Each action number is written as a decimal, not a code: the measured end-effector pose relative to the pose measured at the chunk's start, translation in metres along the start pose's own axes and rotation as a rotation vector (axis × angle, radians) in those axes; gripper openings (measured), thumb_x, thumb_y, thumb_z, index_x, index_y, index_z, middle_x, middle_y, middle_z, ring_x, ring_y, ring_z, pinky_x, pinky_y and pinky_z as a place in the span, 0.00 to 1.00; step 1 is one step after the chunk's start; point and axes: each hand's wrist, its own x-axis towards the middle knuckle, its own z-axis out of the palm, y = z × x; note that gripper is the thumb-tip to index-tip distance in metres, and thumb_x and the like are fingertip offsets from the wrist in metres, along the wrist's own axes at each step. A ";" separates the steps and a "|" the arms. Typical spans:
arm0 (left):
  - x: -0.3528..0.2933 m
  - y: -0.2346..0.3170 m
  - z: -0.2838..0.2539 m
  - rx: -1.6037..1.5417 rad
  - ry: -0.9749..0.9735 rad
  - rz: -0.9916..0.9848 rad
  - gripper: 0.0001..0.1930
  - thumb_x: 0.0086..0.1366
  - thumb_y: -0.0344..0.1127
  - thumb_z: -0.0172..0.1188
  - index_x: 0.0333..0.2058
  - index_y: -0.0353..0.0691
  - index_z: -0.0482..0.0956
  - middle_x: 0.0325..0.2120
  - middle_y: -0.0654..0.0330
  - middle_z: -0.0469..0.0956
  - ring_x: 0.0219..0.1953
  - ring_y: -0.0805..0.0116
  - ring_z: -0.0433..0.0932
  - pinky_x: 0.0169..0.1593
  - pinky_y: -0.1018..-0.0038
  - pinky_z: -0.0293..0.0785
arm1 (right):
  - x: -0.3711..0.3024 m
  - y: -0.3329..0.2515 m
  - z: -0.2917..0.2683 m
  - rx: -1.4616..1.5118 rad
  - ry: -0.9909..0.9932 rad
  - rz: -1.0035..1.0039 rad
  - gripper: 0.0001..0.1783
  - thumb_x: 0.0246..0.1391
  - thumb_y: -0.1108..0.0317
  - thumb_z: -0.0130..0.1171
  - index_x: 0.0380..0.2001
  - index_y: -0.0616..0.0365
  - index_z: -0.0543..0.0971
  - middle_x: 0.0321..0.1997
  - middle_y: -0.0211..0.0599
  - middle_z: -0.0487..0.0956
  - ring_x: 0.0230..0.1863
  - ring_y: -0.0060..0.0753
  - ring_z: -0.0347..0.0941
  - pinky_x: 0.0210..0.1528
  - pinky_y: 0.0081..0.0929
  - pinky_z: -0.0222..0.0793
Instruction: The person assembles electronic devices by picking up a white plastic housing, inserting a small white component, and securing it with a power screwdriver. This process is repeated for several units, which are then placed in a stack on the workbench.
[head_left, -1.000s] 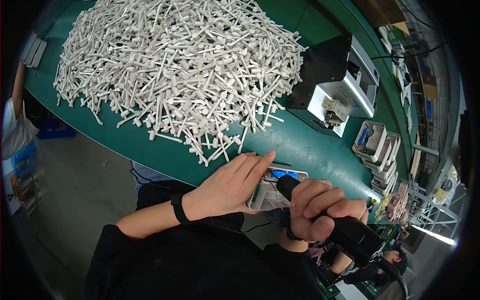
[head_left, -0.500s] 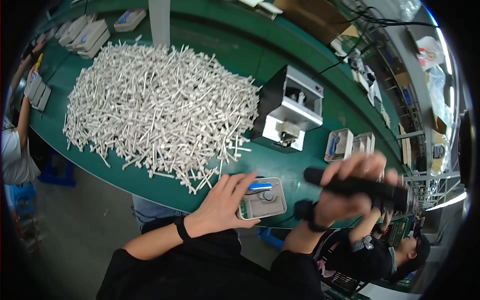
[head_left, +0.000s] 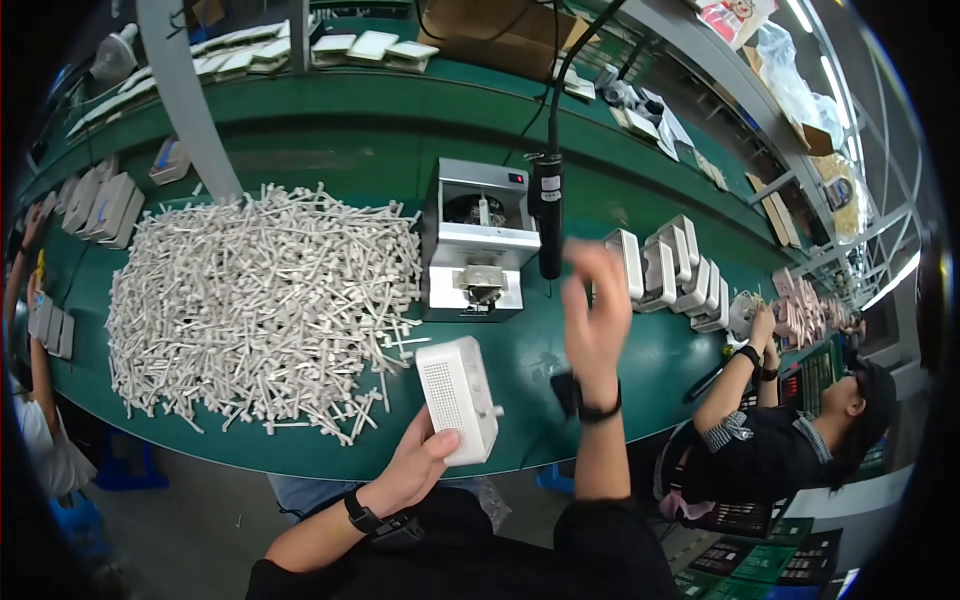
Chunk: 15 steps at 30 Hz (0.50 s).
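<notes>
My left hand (head_left: pixel 412 462) grips a white plastic housing (head_left: pixel 440 398) by its lower end, thumb on the face with rows of small holes. The housing is tilted up, its open side out of sight; a small knob sticks out at its right edge. My right hand (head_left: pixel 597 315) is raised over the bench with nothing in it, fingers apart and slightly blurred. Just left of its fingertips hangs a black electric screwdriver (head_left: pixel 551 220) on a cable, apart from the hand. A black-and-silver screw feeder (head_left: pixel 482 240) stands behind the housing.
A wide heap of white plastic stick-like parts (head_left: pixel 260 310) covers the left of the green bench (head_left: pixel 300 462). Several white housings (head_left: pixel 660 275) line up at the right. A person in black (head_left: pixel 760 460) works at the far right; another person's arms (head_left: pixel 40 370) show at the left.
My right hand has let go of the screwdriver, which now hangs by its cable. My left hand has lifted and turned the housing from open side up to holed face showing. The view has shifted.
</notes>
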 end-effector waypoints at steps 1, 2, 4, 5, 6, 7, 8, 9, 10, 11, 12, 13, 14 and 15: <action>0.003 -0.002 0.009 0.051 0.075 0.082 0.43 0.71 0.43 0.65 0.73 0.32 0.50 0.67 0.49 0.67 0.69 0.57 0.70 0.71 0.59 0.67 | -0.028 -0.016 -0.022 0.151 -0.144 0.004 0.26 0.54 0.65 0.74 0.55 0.62 0.80 0.47 0.41 0.82 0.43 0.45 0.80 0.48 0.34 0.77; 0.004 -0.005 0.017 0.099 0.173 0.171 0.44 0.70 0.41 0.67 0.73 0.33 0.49 0.67 0.49 0.67 0.68 0.57 0.70 0.71 0.59 0.67 | -0.039 -0.043 -0.035 0.222 -0.389 0.046 0.25 0.51 0.64 0.75 0.51 0.62 0.82 0.43 0.39 0.83 0.39 0.43 0.81 0.43 0.33 0.77; 0.020 -0.018 0.033 0.132 0.170 0.175 0.44 0.70 0.40 0.67 0.73 0.34 0.49 0.66 0.50 0.66 0.68 0.57 0.71 0.71 0.59 0.68 | -0.065 -0.074 -0.053 0.254 -0.636 0.106 0.24 0.49 0.63 0.77 0.48 0.62 0.83 0.39 0.38 0.84 0.35 0.41 0.81 0.38 0.32 0.78; 0.030 -0.023 0.040 0.189 0.168 0.196 0.44 0.69 0.38 0.67 0.73 0.34 0.48 0.66 0.50 0.66 0.67 0.57 0.71 0.70 0.59 0.68 | -0.078 -0.081 -0.049 0.019 -0.516 0.129 0.24 0.47 0.62 0.79 0.45 0.62 0.83 0.38 0.37 0.84 0.33 0.40 0.80 0.36 0.30 0.78; 0.035 -0.026 0.047 0.249 0.178 0.217 0.44 0.69 0.37 0.68 0.73 0.35 0.48 0.65 0.51 0.66 0.66 0.56 0.72 0.70 0.59 0.68 | -0.088 -0.087 -0.046 -0.204 -0.398 0.149 0.24 0.45 0.61 0.80 0.42 0.62 0.83 0.37 0.37 0.84 0.30 0.38 0.79 0.34 0.28 0.77; 0.041 -0.029 0.053 0.236 0.187 0.216 0.44 0.69 0.37 0.68 0.73 0.35 0.48 0.65 0.51 0.66 0.66 0.56 0.72 0.70 0.59 0.68 | -0.096 -0.086 -0.049 -0.204 -0.413 0.150 0.24 0.45 0.61 0.80 0.42 0.62 0.83 0.37 0.37 0.84 0.30 0.38 0.79 0.34 0.28 0.77; 0.046 -0.031 0.060 0.314 0.160 0.226 0.43 0.70 0.38 0.67 0.73 0.35 0.48 0.64 0.51 0.66 0.65 0.56 0.72 0.70 0.59 0.68 | -0.105 -0.081 -0.051 -0.240 -0.302 0.174 0.24 0.45 0.60 0.80 0.42 0.62 0.83 0.37 0.37 0.84 0.31 0.35 0.80 0.33 0.27 0.77; 0.052 -0.031 0.065 0.394 0.137 0.242 0.42 0.71 0.38 0.66 0.73 0.36 0.49 0.64 0.50 0.65 0.65 0.55 0.72 0.70 0.59 0.69 | -0.111 -0.073 -0.052 -0.270 -0.192 0.192 0.24 0.45 0.60 0.81 0.41 0.62 0.82 0.37 0.38 0.84 0.31 0.32 0.80 0.33 0.26 0.76; 0.057 -0.029 0.067 0.476 0.117 0.265 0.41 0.71 0.39 0.66 0.73 0.36 0.49 0.63 0.50 0.65 0.64 0.54 0.73 0.69 0.59 0.69 | -0.115 -0.063 -0.054 -0.295 -0.081 0.203 0.24 0.45 0.60 0.81 0.40 0.62 0.82 0.36 0.38 0.84 0.31 0.29 0.80 0.32 0.24 0.76; 0.057 -0.025 0.064 0.471 0.137 0.281 0.41 0.71 0.39 0.66 0.73 0.36 0.49 0.63 0.50 0.65 0.64 0.54 0.73 0.69 0.59 0.69 | -0.117 -0.051 -0.057 -0.163 -0.005 0.331 0.21 0.50 0.66 0.78 0.42 0.64 0.81 0.38 0.38 0.84 0.33 0.27 0.81 0.33 0.22 0.76; 0.053 -0.020 0.059 0.568 0.052 0.285 0.40 0.72 0.39 0.65 0.73 0.37 0.51 0.64 0.50 0.65 0.63 0.55 0.73 0.69 0.59 0.69 | -0.116 -0.038 -0.062 -0.019 0.059 0.459 0.17 0.54 0.72 0.74 0.44 0.66 0.80 0.39 0.37 0.84 0.34 0.24 0.82 0.33 0.19 0.76; 0.044 -0.016 0.055 0.666 -0.033 0.275 0.39 0.72 0.38 0.65 0.73 0.38 0.52 0.64 0.50 0.65 0.63 0.56 0.73 0.68 0.60 0.70 | -0.110 -0.025 -0.071 -0.165 0.034 0.541 0.15 0.57 0.72 0.72 0.43 0.67 0.79 0.38 0.37 0.84 0.34 0.25 0.83 0.34 0.20 0.77; 0.033 -0.012 0.051 0.766 -0.110 0.261 0.38 0.72 0.38 0.65 0.73 0.38 0.54 0.65 0.50 0.65 0.63 0.57 0.73 0.67 0.60 0.70 | -0.100 -0.009 -0.077 -0.308 0.003 0.616 0.12 0.61 0.72 0.70 0.43 0.67 0.79 0.38 0.36 0.84 0.33 0.25 0.83 0.34 0.21 0.79; 0.021 -0.006 0.047 0.776 -0.078 0.259 0.38 0.72 0.38 0.65 0.73 0.38 0.54 0.65 0.50 0.65 0.63 0.57 0.73 0.67 0.60 0.70 | -0.090 0.007 -0.077 -0.234 0.038 0.650 0.12 0.62 0.71 0.69 0.42 0.67 0.79 0.36 0.36 0.84 0.32 0.26 0.83 0.33 0.22 0.79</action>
